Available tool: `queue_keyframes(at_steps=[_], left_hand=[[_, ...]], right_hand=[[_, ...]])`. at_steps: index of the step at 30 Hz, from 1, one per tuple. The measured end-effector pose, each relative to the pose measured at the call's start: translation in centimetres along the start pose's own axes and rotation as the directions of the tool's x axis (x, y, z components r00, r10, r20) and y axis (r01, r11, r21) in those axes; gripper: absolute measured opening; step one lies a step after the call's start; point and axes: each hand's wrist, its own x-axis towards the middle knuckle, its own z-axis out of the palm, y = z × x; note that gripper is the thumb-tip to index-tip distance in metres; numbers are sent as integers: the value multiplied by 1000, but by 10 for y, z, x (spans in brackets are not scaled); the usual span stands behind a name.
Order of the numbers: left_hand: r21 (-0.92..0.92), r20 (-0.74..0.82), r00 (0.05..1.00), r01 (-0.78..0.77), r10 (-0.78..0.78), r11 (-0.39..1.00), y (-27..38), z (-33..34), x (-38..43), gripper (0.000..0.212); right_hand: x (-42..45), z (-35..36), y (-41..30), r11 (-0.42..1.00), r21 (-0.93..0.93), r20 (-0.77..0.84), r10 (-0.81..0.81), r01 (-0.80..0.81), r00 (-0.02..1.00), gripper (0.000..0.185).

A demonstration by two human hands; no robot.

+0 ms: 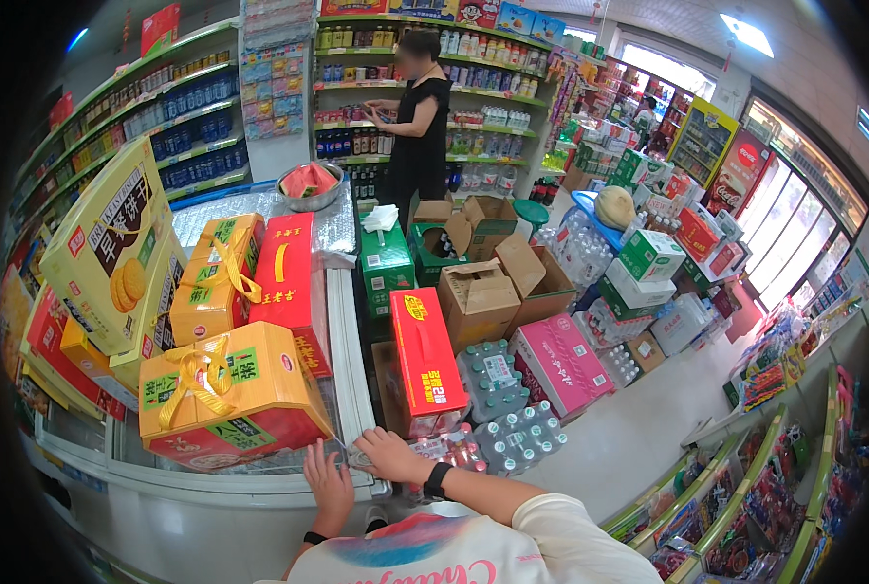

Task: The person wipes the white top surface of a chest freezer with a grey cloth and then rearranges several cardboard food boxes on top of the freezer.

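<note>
My left hand (328, 476) rests near the front edge of a chest freezer (259, 498), its fingers apart beside the lower corner of an orange gift box (259, 379) with a yellow ribbon handle. Just to its right, my right hand (392, 454) lies palm down at the freezer's right corner. Under its fingertips is a small pale item (359, 458), too unclear to name; whether the fingers grip it is hidden. Behind the orange box stand a second ribboned carton (211, 303) and a red drink carton (288, 274), both on the freezer top.
Biscuit boxes (109, 248) stack at left; a metal bowl (310, 191) holds watermelon pieces. Right of the freezer are a red carton (423, 358), shrink-wrapped bottles (518, 438), a pink carton (562, 365) and opened cardboard boxes (478, 299). A person (420, 124) stands by the drink shelves.
</note>
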Motion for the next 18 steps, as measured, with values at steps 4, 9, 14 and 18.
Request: queue_keyframes(at_steps=[4,9,14,18], left_hand=[[98,5,996,-94,94,991,-9,4,-2,26],[59,-6,991,-133,134,989,-6,2,-4,26],[-4,-37,992,-118,118,993,-5,1,-2,24],[-20,-26,996,-92,91,996,-3,1,-4,24]], right_hand=[[0,0,1,1000,-6,10,-10,10,1000,50],[1,-3,0,1000,-23,34,-14,15,999,51],[3,-3,2,999,-42,65,-25,28,998,50],[5,-1,5,998,-42,70,-38,41,997,49]])
